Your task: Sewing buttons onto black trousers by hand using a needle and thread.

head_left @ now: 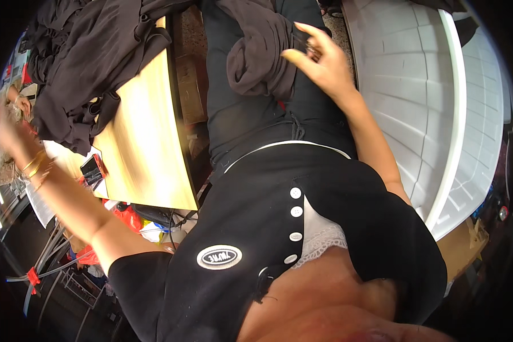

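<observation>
Wooden table (148, 137) at the wearer's left, glaring under light; white plastic bin (404, 68) along the right side. Dark brown cloth (262, 60) lies bunched across the seated wearer's thighs, between table and bin. More dark fabric (80, 68) is heaped over the table's far part.

Right hand (328, 65) just beside the lap cloth: thumb and forefinger apart, other fingers curled. Something small and dark shows in the curl; cannot tell what it is or whether it is gripped. Left hand (5, 128) is out at the left rim, smeared by motion blur; finger state cannot be told.

Risks, as judged: lap cloth could slide between the knees to the floor, being loose with no clear hold on it. If the small dark item is sharp, it could nick the folds. The heap could drag off the table, since it hangs past the edge.
</observation>
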### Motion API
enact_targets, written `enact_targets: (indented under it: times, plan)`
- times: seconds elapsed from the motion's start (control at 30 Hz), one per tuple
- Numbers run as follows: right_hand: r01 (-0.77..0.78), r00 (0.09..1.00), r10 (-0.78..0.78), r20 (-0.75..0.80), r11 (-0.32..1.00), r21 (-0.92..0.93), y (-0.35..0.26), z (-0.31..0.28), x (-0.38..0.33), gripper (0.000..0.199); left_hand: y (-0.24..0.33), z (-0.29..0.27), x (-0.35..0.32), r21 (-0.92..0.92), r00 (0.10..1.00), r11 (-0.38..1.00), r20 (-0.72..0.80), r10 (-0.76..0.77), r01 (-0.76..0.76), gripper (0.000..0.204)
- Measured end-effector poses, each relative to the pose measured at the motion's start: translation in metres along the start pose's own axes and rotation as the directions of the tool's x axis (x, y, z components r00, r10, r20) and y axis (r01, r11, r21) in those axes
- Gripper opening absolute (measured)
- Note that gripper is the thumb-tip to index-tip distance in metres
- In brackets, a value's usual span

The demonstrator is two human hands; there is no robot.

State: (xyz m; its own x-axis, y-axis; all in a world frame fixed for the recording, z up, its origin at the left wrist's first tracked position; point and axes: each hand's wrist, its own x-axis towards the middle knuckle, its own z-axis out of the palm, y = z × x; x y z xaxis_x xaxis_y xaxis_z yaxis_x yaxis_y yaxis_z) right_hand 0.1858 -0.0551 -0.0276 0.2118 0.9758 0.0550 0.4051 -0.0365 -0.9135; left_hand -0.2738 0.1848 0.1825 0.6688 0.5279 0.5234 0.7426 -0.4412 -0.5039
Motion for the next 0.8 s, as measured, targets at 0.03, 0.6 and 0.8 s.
enact_targets:
  times: [0.03,0.6,0.8]
  plan:
    - [-0.043,0.995,0.051,0.083,0.994,-0.102,-0.010,0.018,0.018,0.079,-0.038,-0.016,-0.024,-0.055,0.999,0.998,-0.019,-0.045,0.044,0.023]
    - [-0.147,0.967,-0.120,0.224,0.458,0.877,-0.108,-0.023,0.088,0.026,0.288,-0.062,-0.022,-0.929,0.856,-0.126,0.260,0.447,0.348,0.032]
    - [-0.624,0.774,0.002,0.633,-0.161,0.764,-0.159,-0.040,0.133,0.028,0.247,-0.128,0.010,-0.126,0.798,-0.935,0.566,0.208,0.333,0.029]
